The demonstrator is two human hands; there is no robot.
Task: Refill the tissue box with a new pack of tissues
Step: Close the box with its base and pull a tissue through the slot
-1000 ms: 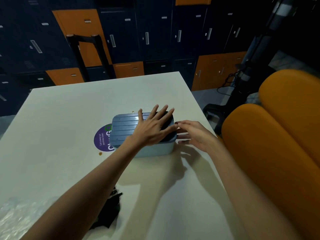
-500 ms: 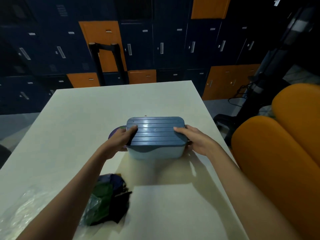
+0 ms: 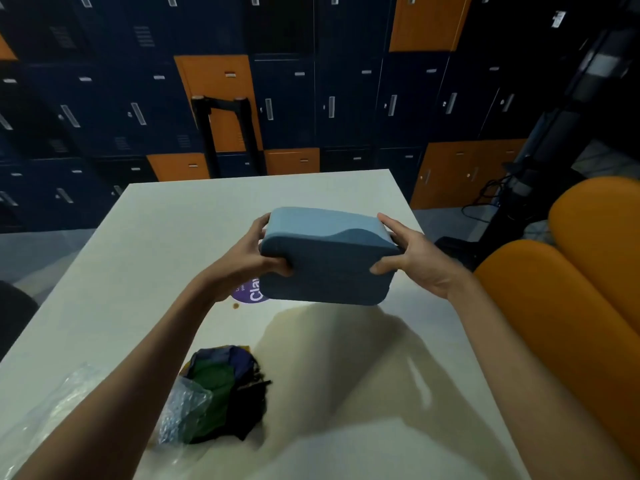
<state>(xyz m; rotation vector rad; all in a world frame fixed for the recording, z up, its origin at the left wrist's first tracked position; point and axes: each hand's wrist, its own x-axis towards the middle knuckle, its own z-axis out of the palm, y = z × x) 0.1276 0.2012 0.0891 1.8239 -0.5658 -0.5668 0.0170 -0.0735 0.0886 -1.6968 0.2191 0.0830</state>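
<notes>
I hold the blue tissue box [image 3: 329,261] in the air above the white table [image 3: 145,244], tilted so that its plain broad face points toward me and its ribbed lid faces away. My left hand [image 3: 252,258] grips its left end, thumb underneath. At the opposite end, my right hand [image 3: 412,258] clasps the box with fingers along the side. No pack of tissues shows in this view.
A dark crumpled bag [image 3: 225,389] with green inside lies near the table's front, beside clear plastic wrap [image 3: 55,407]. A purple round sticker [image 3: 251,292] shows under the box. Orange seat cushions [image 3: 561,306] stand to the right, blue and orange lockers [image 3: 287,98] behind.
Both hands moved to the box's ends, gripped it and lifted it off the table, tipping it so that its ribbed lid turned away from me.
</notes>
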